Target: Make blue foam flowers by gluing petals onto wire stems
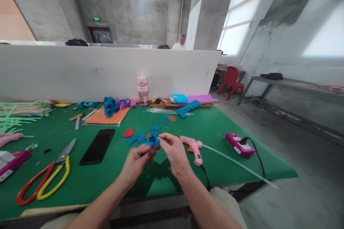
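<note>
- Far left of the desk (80,182): green sticks (16,114) fanned by the left edge, a pink case (12,161) below them, well apart from my hands.
- The red and yellow scissors (45,175) lie near the front edge, blades pointing inward; a black phone (97,146) rests just beside them.
- My left hand (138,161) pinches the underside of the blue foam flower (153,139), grip closed on it from below.
- The flower hangs above the desk's middle, between both hands. I judge it light, soft and easily crushed; best held low at the base, not by the petals.
- My right hand (173,150) closes its fingertips on the flower's right petal edge.
- Loose blue petals (137,137) lie just behind the flower.
- The pink glue gun (195,148) sits just right of my right hand, its nozzle likely hot.
- A pink power box (239,145) and cord sit near the right edge; open green surface lies in front of me.
</note>
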### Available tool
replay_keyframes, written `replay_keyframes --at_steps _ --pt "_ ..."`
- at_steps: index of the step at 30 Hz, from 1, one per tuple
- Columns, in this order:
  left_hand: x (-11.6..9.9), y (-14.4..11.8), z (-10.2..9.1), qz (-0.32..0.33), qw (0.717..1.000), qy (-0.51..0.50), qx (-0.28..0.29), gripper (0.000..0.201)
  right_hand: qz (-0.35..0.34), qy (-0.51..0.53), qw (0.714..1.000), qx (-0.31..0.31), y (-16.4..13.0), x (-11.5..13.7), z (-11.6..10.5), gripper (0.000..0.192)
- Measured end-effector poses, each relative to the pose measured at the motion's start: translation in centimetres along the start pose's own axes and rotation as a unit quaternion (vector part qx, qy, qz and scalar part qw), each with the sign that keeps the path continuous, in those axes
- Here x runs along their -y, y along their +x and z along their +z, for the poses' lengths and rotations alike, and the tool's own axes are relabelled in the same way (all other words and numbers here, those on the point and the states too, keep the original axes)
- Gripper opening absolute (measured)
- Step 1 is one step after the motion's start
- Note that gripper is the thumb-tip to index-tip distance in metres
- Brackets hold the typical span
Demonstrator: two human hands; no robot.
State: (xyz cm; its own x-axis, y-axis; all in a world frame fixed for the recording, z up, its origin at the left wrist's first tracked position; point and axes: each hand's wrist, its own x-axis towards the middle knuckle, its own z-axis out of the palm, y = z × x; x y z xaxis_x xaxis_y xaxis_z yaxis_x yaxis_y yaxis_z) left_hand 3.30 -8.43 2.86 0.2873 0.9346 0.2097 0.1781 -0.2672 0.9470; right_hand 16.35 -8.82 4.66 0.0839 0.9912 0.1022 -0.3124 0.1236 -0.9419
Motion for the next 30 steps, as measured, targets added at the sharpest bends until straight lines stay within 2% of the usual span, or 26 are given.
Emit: replay_keyframes --at_steps 7,15,18,22,30 --pt "0.0 0.0 0.0 -0.005 1.000 0.002 0.001 0.032 0.000 -0.010 1.000 0.002 0.1 -0.4 -0.1 0.009" --pt "0.1 0.0 0.1 -0.007 1.000 -0.007 -0.008 0.034 -0.017 -0.012 1.000 0.013 0.1 -0.5 -0.3 0.020" --pt "-0.1 0.0 0.1 -0.010 1.000 -0.008 -0.021 0.034 -0.025 0.020 0.999 0.044 0.0 -0.8 -0.3 0.022" --pt "-0.1 -0.1 0.2 -0.018 0.999 -0.034 -0.035 0.031 -0.012 0.049 0.993 0.109 -0.1 -0.9 0.2 0.013" --pt "0.4 -0.1 0.2 0.000 0.997 -0.036 -0.064 0.034 0.008 0.056 0.993 0.104 -0.3 -1.7 1.0 0.019"
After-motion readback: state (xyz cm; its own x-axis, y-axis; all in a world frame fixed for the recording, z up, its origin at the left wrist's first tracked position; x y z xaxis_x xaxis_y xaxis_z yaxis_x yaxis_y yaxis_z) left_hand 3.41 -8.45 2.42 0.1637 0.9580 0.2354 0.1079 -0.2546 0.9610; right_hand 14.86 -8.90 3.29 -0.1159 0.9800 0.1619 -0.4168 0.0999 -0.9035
